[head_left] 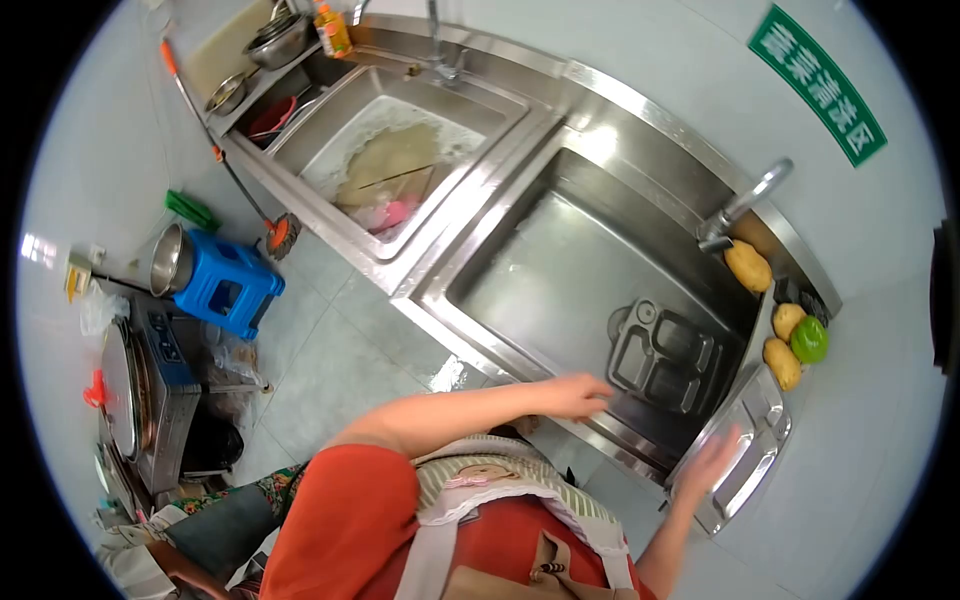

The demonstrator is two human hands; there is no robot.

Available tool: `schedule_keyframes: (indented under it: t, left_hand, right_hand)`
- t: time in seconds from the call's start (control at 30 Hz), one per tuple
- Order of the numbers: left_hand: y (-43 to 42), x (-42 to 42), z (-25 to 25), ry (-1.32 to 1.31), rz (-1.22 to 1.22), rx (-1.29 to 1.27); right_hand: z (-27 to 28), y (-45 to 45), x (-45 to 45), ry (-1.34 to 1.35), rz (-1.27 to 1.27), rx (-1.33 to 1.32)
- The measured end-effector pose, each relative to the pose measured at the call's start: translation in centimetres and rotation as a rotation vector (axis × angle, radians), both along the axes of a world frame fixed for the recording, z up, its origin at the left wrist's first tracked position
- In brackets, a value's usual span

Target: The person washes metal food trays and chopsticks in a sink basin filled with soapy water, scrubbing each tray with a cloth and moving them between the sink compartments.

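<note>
Above the near edge of the wide steel basin [570, 265], the left hand [578, 396] has half-bent fingers; blur hides whether they close. The right hand's [708, 462] fingers are spread, over or touching a shiny compartmented steel tray [752, 445] beside the basin. 1 similar grey metal tray [683, 340] lies on its floor, probably for stability. 3 yellow-brown potatoes [782, 364] and 1 glossy green pepper [810, 341] occupy the side ledge, presumably to stay dry.

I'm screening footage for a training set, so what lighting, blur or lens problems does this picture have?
Head view: the right hand is motion-blurred, the left hand slightly soft; glare shows on the shiny tray beside the right hand and on the floor; fisheye distortion bows the counter edges and green sign, with black corners framing everything.
</note>
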State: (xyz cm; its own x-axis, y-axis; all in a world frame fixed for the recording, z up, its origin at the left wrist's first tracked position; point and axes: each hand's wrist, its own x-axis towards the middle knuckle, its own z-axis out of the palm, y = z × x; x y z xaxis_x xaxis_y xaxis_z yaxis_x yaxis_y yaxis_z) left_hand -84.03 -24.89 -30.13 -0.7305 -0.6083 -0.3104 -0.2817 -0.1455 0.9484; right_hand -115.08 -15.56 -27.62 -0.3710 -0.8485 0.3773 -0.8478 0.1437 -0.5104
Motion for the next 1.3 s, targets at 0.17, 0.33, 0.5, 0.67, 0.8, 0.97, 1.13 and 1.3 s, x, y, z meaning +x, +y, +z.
schedule_keyframes:
  t: [0.17,0.33,0.5,0.67,0.8,0.97,1.13,1.3]
  left_hand:
    - [8.6,19.4,-4.0,0.089,0.63,0.339]
    - [20.3,33.8,-8.5,-0.138,1.02,0.411]
    - [28.8,40.2,-9.8,-0.123,1.28,0.605]
    - [32.9,42.6,-12.8,-0.128,1.348,0.738]
    - [30.8,42.8,-16.1,-0.163,1.202,0.484]
    - [26.5,47.2,-10.5,-0.316,1.222,0.291]
    - [27.1,49.4,-10.9,-0.373,1.338,0.31]
    - [26.1,52.8,-14.3,-0.162,1.472,0.465]
  right_hand:
    - [-4.1,-6.2,20.7,-0.159,0.675,0.232]
    - [-4.5,-11.0,40.5,0.076,1.295,0.361]
    - [-8.8,-20.1,50.5,0.543,1.303,0.41]
    - [-8.1,-23.5,52.2,0.445,1.166,0.325]
    - [-9.4,-23.8,54.0,0.453,1.118,0.234]
    - [-10.9,-24.4,54.3,0.627,1.034,0.303]
    - [-12.4,-26.2,53.2,0.627,0.988,0.294]
    - [-10.0,-27.0,55.0,0.577,1.01,0.283]
